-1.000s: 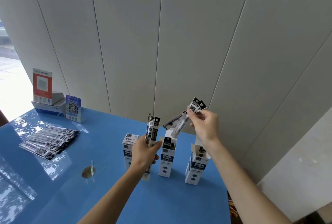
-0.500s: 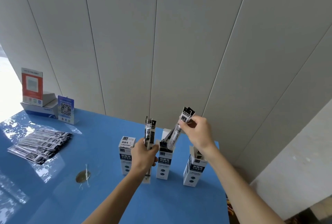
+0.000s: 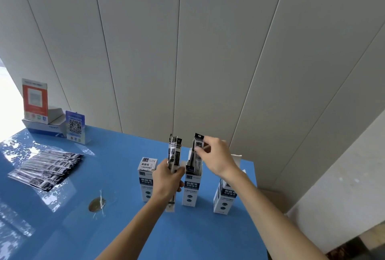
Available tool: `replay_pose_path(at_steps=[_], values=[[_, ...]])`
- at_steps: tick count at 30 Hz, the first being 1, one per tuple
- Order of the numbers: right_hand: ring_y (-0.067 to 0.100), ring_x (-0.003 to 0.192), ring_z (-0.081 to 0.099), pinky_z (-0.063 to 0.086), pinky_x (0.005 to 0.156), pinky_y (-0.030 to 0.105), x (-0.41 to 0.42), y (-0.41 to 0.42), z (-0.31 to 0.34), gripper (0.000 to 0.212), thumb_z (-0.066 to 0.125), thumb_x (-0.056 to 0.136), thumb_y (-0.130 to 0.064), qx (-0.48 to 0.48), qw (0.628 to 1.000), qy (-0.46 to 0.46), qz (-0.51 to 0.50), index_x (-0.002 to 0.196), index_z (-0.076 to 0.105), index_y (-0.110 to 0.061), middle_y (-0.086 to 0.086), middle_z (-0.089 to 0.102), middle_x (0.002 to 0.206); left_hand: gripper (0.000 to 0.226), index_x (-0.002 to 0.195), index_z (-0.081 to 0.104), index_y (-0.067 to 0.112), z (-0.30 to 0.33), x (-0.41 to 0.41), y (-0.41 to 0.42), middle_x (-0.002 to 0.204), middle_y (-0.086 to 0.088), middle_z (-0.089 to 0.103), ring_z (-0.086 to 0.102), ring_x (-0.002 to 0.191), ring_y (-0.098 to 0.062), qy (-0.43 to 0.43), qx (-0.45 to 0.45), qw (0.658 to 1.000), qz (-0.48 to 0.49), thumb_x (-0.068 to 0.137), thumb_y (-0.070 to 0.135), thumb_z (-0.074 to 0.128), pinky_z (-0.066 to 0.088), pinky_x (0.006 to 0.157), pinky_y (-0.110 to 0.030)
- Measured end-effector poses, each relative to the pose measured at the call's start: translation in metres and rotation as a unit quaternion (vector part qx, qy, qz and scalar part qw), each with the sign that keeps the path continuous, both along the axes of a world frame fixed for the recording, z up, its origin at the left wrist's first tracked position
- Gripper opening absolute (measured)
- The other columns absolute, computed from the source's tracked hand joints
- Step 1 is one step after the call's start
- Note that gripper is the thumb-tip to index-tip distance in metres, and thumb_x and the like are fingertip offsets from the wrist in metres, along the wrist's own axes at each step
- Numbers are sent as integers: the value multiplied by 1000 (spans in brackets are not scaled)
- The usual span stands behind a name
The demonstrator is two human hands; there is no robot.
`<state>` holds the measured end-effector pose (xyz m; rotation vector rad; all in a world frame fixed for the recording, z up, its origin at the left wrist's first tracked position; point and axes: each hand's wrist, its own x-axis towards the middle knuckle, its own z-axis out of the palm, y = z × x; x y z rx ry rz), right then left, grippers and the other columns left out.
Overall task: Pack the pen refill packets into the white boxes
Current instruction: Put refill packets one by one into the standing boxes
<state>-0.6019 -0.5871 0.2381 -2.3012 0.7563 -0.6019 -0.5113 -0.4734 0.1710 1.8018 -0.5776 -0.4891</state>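
Three white boxes with blue labels stand in a row on the blue table (image 3: 104, 239): a closed left box (image 3: 145, 178), an open middle box (image 3: 191, 186) and an open right box (image 3: 225, 197). My right hand (image 3: 216, 157) pinches refill packets (image 3: 198, 147) by their tops, their lower ends inside the middle box. My left hand (image 3: 166, 178) grips a few upright packets (image 3: 175, 153) in front of the left and middle boxes. A pile of several packets (image 3: 45, 168) lies at the table's left.
A red sign (image 3: 35, 99) on a white-and-blue box (image 3: 43, 127) and a blue QR-code stand (image 3: 75, 126) sit at the back left by the wall. A round brown spot (image 3: 96, 204) marks the tabletop. The table's right edge drops off just past the right box.
My right hand has come down and turned its packets from slanted to upright, lowering them into the middle box. My left hand has stayed in place with its packets.
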Motion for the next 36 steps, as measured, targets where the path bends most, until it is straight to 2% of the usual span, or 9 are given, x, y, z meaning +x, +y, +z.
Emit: replay_pose_path(at_steps=[4,7,9,12,14,19,24,30,36], values=[[25,64,62,42,56,28,1,-5,4,22,59,92,-14,-20,998,-50,-29,72,56,-5,10,62,66,16,83,56,-4,0,0,2,59,-11,61,54,36,-6,-1,1,1000,-1,87,10,63,40,37,-17],[21,72,63,47,63,27,0,-6,-1,6,60,90,-9,31,996,63,55,94,65,-9,8,68,83,14,83,56,-3,1,-1,2,58,-10,60,53,36,-6,-2,0,1000,-3,87,9,62,41,38,-18],[19,77,61,48,65,25,-1,-4,-7,8,65,88,-11,36,984,137,107,95,65,-13,1,67,86,14,82,56,-2,2,-1,3,58,-9,61,53,36,-6,-3,-2,1000,-3,87,9,63,40,38,-18],[18,81,61,49,70,25,-4,-3,-9,28,70,83,-16,53,983,133,119,110,63,-20,-2,63,96,13,81,56,1,2,0,4,59,-9,61,54,38,-7,-1,-5,1000,-3,88,10,63,42,38,-20],[12,80,58,46,68,15,-6,-3,-7,36,71,82,-20,60,984,119,116,116,60,-24,-3,59,98,13,80,56,3,1,0,4,59,-8,60,56,40,-9,5,-7,1000,-3,87,10,63,44,40,-22],[13,76,55,46,68,18,-8,-5,-15,24,65,85,-12,34,995,46,82,108,61,-18,1,62,88,14,78,55,4,1,0,4,58,-8,61,57,41,-10,5,-5,1000,-1,87,10,64,45,40,-22],[20,80,59,53,76,39,-9,-3,-35,34,72,82,-20,-33,977,189,98,113,57,-24,1,65,97,18,74,54,6,3,-2,4,56,-9,61,54,36,-7,-1,-1,1000,-13,88,11,64,42,37,-20],[1,58,43,41,63,27,-12,-4,-29,38,67,86,-22,-44,988,123,77,121,51,-24,-3,65,95,16,77,54,6,2,-1,3,57,-8,61,54,36,-6,-2,-2,1000,-11,89,11,63,42,38,-19],[21,80,61,54,71,40,-11,2,-44,33,57,89,-16,-89,977,182,59,120,50,-25,2,66,96,16,79,56,2,1,-1,3,57,-9,61,53,35,-6,-5,4,1000,-14,89,12,64,41,38,-19]])
